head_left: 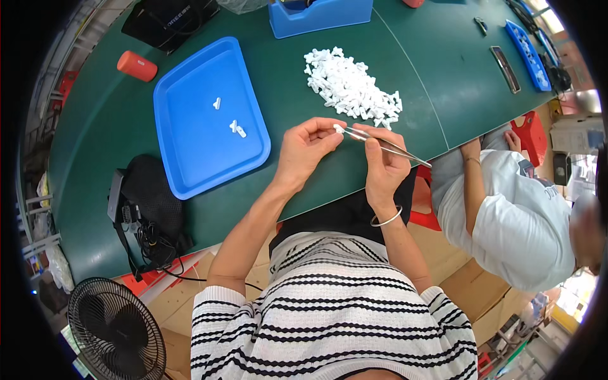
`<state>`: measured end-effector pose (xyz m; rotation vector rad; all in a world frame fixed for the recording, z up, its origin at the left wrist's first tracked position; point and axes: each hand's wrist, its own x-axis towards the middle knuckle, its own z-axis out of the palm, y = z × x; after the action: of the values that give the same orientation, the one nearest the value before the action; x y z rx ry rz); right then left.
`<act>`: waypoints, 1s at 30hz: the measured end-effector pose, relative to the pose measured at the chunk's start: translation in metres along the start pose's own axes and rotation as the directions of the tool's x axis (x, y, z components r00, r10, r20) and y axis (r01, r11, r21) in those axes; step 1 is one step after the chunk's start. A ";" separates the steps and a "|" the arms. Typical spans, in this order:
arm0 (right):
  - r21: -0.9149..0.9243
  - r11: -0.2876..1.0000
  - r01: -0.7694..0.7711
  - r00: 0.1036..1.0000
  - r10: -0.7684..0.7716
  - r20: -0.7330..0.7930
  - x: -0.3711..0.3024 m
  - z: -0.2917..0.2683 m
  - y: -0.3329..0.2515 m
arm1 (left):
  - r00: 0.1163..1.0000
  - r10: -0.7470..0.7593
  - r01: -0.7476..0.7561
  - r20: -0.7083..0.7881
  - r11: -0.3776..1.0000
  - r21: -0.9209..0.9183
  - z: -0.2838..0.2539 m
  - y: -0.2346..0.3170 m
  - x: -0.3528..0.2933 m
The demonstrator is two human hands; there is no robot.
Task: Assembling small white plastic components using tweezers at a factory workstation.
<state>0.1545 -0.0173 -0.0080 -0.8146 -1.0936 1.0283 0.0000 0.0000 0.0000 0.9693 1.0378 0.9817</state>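
Note:
Between the thumb and forefinger of my left hand (pixel 304 152) is a small white plastic part (pixel 339 128). My right hand (pixel 386 161) grips a pair of metal tweezers (pixel 405 154), whose tips meet the white part. Just beyond my hands, a heap of similar white plastic parts (pixel 348 82) is spread on the green table (pixel 285 82). On the left lies a blue tray (pixel 202 139) with a few white pieces (pixel 238 128) in it. Fine details of the held part are too small to make out.
A blue bin (pixel 323 18) stands at the far edge, with an orange-red cylinder (pixel 137 66) and a black bag (pixel 168 22) to its left. A dark mesh pouch (pixel 152 190) with cables lies near left. Another person (pixel 506 209) sits at right. A black fan (pixel 117 329) stands lower left.

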 end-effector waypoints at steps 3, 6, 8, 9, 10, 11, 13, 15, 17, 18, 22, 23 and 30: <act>-0.018 0.999 0.043 0.999 -0.043 0.018 0.001 0.004 -0.001 | 0.999 0.032 -0.034 -0.022 0.997 -0.076 0.004 0.000 0.000; -0.024 1.000 -0.004 1.000 0.004 0.021 0.000 0.003 0.000 | 0.998 0.048 -0.052 -0.031 0.988 -0.145 0.007 0.001 -0.001; 0.012 1.000 -0.001 1.000 0.001 -0.007 -0.002 0.002 0.002 | 0.998 0.055 -0.056 -0.009 0.990 -0.130 0.006 0.000 0.000; 0.012 1.000 0.000 1.000 0.000 -0.008 -0.002 0.001 0.002 | 0.998 0.055 -0.055 -0.008 0.990 -0.129 0.006 0.000 0.000; 0.017 1.000 0.002 1.000 -0.002 -0.019 -0.002 0.000 0.002 | 0.999 0.051 -0.053 -0.017 0.994 -0.091 0.005 0.001 0.000; 0.022 1.000 0.004 1.000 -0.004 -0.031 -0.002 0.000 0.001 | 0.999 0.048 -0.049 -0.026 0.997 -0.053 0.005 0.001 -0.001; 0.005 1.000 0.025 0.999 -0.025 -0.037 -0.002 0.000 0.000 | 0.998 0.049 -0.050 -0.031 0.999 -0.014 0.005 0.002 -0.002; -0.010 0.999 0.045 0.998 -0.046 -0.041 -0.002 0.002 -0.002 | 0.998 0.051 -0.050 -0.038 0.998 0.026 0.005 0.001 -0.002; -0.042 0.999 0.018 1.000 -0.018 -0.021 -0.001 0.004 -0.001 | 0.996 0.080 -0.078 -0.048 0.996 0.054 0.005 -0.003 -0.002; -0.044 0.999 0.018 1.000 -0.019 -0.022 -0.001 0.004 -0.001 | 0.996 0.080 -0.078 -0.046 0.996 0.053 0.005 -0.004 -0.002; 0.001 1.000 -0.001 1.000 0.001 -0.024 -0.001 0.002 0.002 | 0.993 0.098 -0.092 -0.068 0.992 0.086 0.006 -0.004 0.000; 0.015 1.000 0.001 1.000 -0.001 -0.028 0.000 0.001 0.002 | 0.992 0.098 -0.091 -0.077 0.992 0.086 0.006 -0.004 0.000; -0.057 0.997 -0.054 0.999 0.054 0.005 0.004 0.002 0.001 | 0.986 0.110 -0.107 -0.124 0.994 0.029 0.005 0.001 0.001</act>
<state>0.1529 -0.0129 -0.0071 -0.8914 -1.1161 1.0498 0.0044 0.0008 0.0019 1.0005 1.1114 1.1354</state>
